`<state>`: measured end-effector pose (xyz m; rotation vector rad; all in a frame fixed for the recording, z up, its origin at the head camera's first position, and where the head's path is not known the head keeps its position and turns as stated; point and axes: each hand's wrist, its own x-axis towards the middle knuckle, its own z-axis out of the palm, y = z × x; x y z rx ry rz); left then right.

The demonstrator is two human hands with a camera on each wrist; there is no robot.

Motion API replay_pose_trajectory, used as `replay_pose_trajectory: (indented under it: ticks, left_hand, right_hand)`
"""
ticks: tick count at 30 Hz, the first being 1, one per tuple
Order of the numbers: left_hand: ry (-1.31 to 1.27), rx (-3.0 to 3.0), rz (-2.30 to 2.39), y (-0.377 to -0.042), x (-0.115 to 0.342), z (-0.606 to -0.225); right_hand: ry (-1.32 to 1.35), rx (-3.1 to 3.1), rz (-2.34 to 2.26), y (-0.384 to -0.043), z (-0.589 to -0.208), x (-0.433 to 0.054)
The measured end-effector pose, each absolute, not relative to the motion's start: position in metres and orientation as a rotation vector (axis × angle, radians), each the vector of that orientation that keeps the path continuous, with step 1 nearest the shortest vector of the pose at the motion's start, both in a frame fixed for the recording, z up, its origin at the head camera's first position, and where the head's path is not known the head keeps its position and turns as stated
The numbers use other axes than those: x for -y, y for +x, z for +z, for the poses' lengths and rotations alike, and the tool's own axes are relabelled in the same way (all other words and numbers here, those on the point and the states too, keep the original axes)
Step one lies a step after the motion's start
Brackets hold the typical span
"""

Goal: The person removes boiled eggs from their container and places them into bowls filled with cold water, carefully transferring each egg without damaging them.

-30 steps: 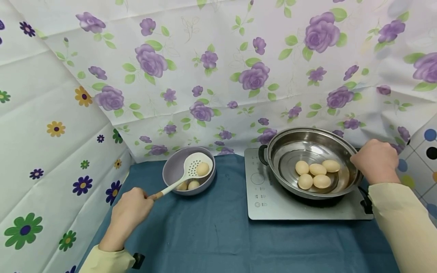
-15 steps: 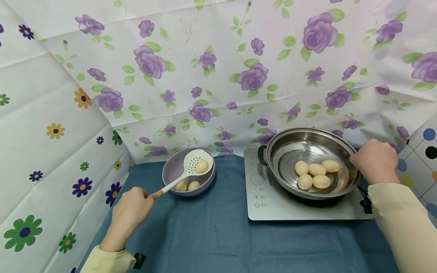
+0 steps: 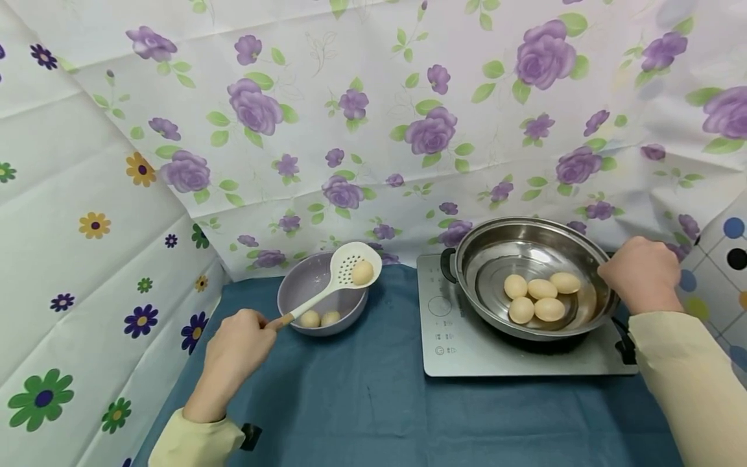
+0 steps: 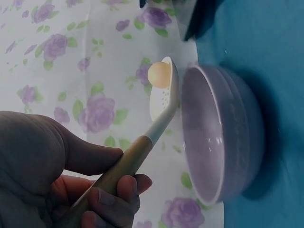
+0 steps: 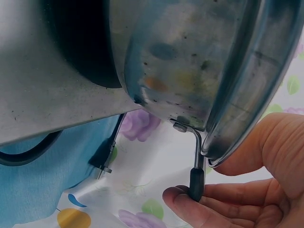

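In the head view my left hand (image 3: 238,353) grips the wooden handle of a white slotted skimmer (image 3: 318,298). One pale egg (image 3: 362,273) rests in its head, raised above the right rim of a purple bowl (image 3: 296,292). Two more eggs (image 3: 310,318) lie inside that bowl. The left wrist view shows thumb and fingers wrapped around the skimmer handle (image 4: 124,166). My right hand (image 3: 642,275) holds a steel pan (image 3: 525,250) by its right side handle (image 5: 196,183), thumb against the rim. Several eggs (image 3: 522,311) sit together in the pan.
The pan stands on a flat silver induction cooker (image 3: 440,360) at the right. A blue cloth (image 3: 373,408) covers the table. Flowered sheeting (image 3: 373,162) hangs behind and at the left. A black plug with a cord (image 5: 100,159) shows near the cooker.
My left hand has moved right and slightly up, lifting the skimmer and its egg from inside the bowl to over the bowl's right rim. My right hand has stayed at the pan.
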<state>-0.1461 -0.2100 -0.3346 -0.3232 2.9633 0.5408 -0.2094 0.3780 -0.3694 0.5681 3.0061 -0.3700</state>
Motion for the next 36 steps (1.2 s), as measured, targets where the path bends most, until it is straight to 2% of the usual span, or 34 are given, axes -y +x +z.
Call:
replay_pose_trajectory:
  ticks: [18,36]
  left_hand:
    - [-0.083,-3.014,0.638,-0.173,0.129,-0.314]
    - [0.094,-2.999,0.680,-0.192,0.053,-0.322]
  right_hand:
    - [0.564,-3.008,-0.380,-0.209,-0.367,-0.378]
    - [0.553,-3.036,-0.381,-0.210,-0.370,-0.380]
